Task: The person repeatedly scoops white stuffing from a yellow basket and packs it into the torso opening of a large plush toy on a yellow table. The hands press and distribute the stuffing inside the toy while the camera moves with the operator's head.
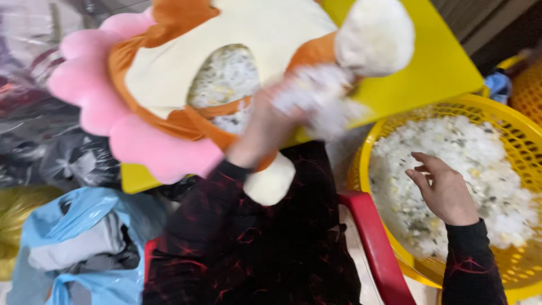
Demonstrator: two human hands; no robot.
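Observation:
A plush cushion (pixel 169 68) with pink petal edging, orange trim and a cream front lies on a yellow table (pixel 440 62); white stuffing shows through an opening in it. My left hand (pixel 265 127), blurred, is at that opening, shut on a clump of white stuffing (pixel 316 96). My right hand (pixel 443 189) hovers with fingers apart over a yellow mesh basket (pixel 508 265) filled with loose white stuffing (pixel 451 164), touching or just above the pile.
A red plastic chair arm (pixel 375 243) runs beside my lap. A blue plastic bag (pixel 84 248) with grey cloth sits lower left. Dark and clear plastic bags (pixel 45 152) lie at the left. Another yellow basket (pixel 528 85) stands at the far right.

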